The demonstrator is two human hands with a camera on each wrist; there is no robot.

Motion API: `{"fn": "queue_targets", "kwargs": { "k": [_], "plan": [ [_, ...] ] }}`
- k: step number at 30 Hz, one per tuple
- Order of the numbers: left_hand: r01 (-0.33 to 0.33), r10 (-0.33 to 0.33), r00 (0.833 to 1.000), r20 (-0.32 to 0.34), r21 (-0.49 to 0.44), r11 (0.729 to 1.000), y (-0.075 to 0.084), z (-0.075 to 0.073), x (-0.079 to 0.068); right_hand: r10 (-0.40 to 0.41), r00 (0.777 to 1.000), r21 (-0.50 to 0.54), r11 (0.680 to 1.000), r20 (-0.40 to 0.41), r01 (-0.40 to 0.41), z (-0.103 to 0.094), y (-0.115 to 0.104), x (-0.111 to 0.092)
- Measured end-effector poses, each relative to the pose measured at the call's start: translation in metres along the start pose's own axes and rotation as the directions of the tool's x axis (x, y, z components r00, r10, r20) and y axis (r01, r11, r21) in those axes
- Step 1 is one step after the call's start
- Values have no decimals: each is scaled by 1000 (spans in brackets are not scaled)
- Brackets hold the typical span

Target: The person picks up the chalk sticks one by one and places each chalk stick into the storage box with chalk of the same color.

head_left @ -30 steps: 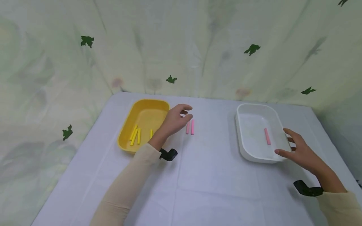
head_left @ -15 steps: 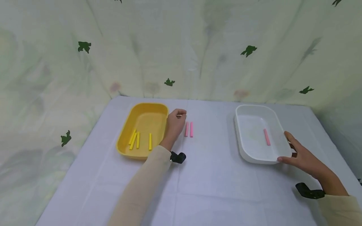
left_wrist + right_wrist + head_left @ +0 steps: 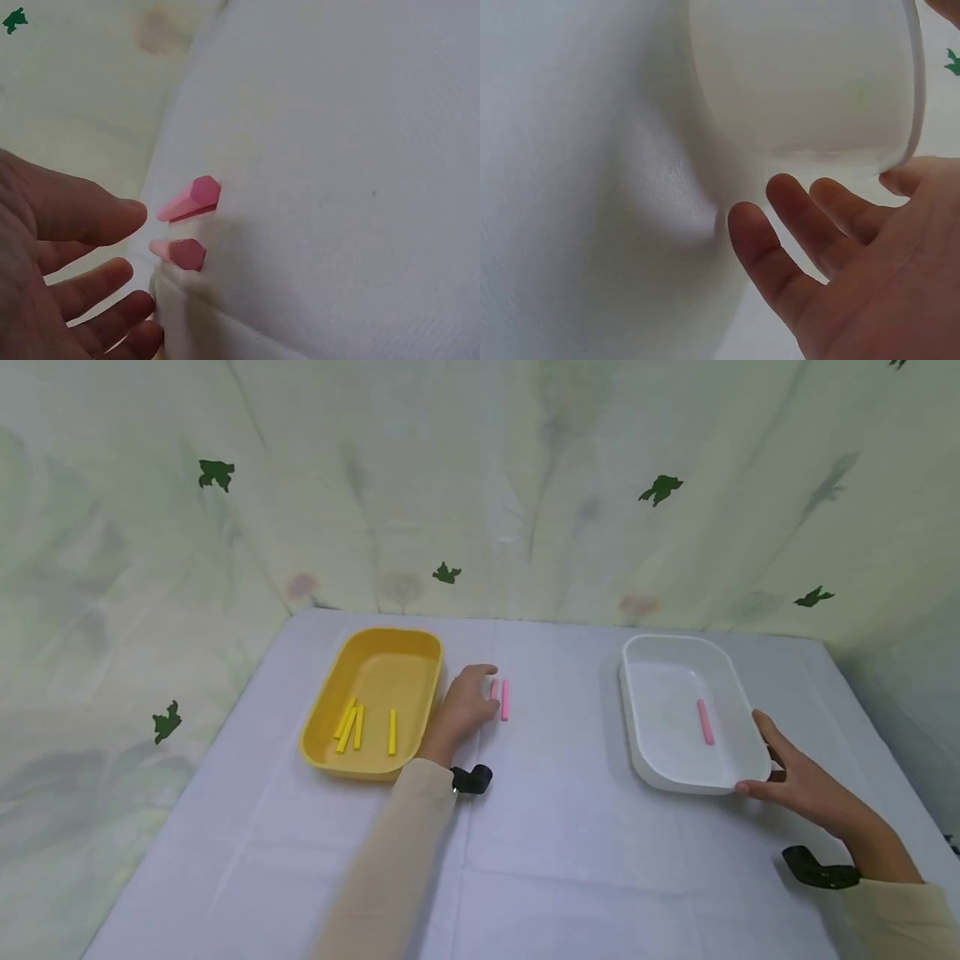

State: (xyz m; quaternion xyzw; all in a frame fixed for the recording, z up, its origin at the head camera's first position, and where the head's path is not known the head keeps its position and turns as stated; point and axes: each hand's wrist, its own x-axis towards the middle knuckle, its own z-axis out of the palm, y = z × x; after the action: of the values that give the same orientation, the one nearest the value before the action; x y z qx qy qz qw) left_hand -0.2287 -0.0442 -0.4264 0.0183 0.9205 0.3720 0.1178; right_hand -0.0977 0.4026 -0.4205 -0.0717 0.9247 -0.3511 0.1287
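My left hand (image 3: 459, 706) is over the table between the yellow tray and two pink sticks. Its thumb and fingers are spread apart. In the left wrist view, the pinker stick (image 3: 196, 196) and the paler pink stick (image 3: 186, 254) lie side by side on the cloth, just beyond the fingertips, with blunt ends toward the camera. No contact shows there. My right hand (image 3: 806, 772) touches the near right corner of the white tray (image 3: 648, 752) with thumb and index finger; the other fingers (image 3: 802, 210) extend loosely beside its wall. One pink stick (image 3: 705, 722) lies inside that tray.
On the left stands the yellow tray (image 3: 318, 735), holding several yellow sticks (image 3: 392, 732). A white cloth (image 3: 570, 827) covers the table. Behind it hangs a pale curtain (image 3: 525, 485) with green leaf-like shapes.
My left hand has drawn back toward the person and its fingers have spread again beside the pink sticks. My right thumb has moved onto the white tray's near corner.
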Motion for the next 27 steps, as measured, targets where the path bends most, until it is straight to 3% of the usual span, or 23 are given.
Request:
{"fn": "queue_targets", "kwargs": {
  "k": [4,9,14,19,23,27],
  "plan": [
    [-107,99,994,54,170,980,-2,3,4,14,1000,23,1000,26,-14,-1,1,0],
    [-150,106,983,151,322,935,-4,2,0,30,998,21,999,46,-31,-1,2,2],
    [-191,119,972,203,384,903,-2,-1,-3,40,998,16,999,57,-41,-2,2,2],
    [-171,83,973,214,437,883,1,-2,0,53,996,11,998,67,-54,-1,1,2],
    [-197,97,969,228,475,858,3,-3,3,49,997,16,999,66,-50,-1,0,2],
    [-189,92,971,221,475,859,4,-5,5,41,997,10,999,60,-42,-3,0,2]
  ]
}}
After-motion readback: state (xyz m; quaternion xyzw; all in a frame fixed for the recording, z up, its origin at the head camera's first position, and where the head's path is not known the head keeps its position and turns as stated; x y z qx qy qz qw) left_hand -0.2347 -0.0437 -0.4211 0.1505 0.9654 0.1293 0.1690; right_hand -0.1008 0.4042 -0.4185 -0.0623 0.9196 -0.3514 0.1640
